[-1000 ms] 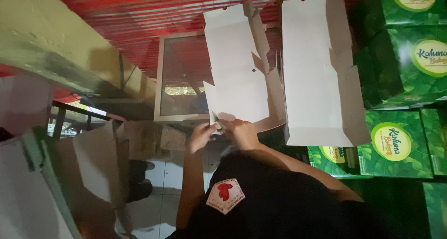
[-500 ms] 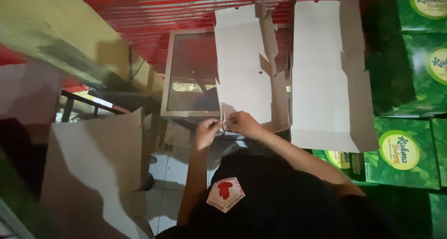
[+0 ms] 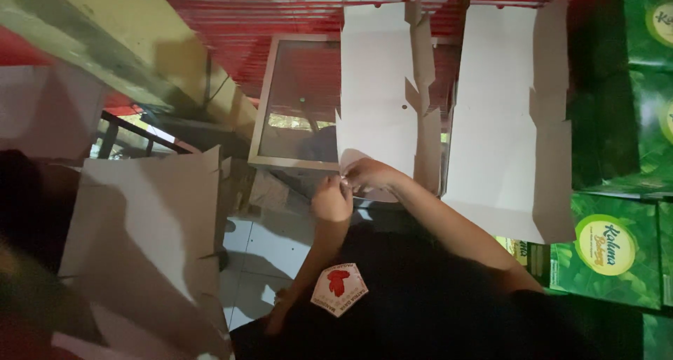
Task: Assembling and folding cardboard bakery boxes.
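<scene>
A flat white carton blank (image 3: 375, 100) with cut flaps lies ahead of me, partly over a framed glass panel (image 3: 298, 104). My left hand (image 3: 331, 200) and my right hand (image 3: 369, 174) meet at its near corner, and the fingers of both pinch the edge of the card there. My arms reach out from a black shirt with a red and white badge (image 3: 338, 288). A second white carton blank (image 3: 505, 121) lies flat just to the right, apart from my hands.
Green printed boxes (image 3: 606, 251) are stacked along the right side. A large grey cardboard sheet (image 3: 140, 241) lies at the left. A red ribbed surface (image 3: 280, 9) runs across the top, and pale floor tiles (image 3: 259, 251) show below the glass panel.
My hands stay pinched on the blank's near corner while the view shifts. The grey cardboard sheet at the left now fills more of the picture.
</scene>
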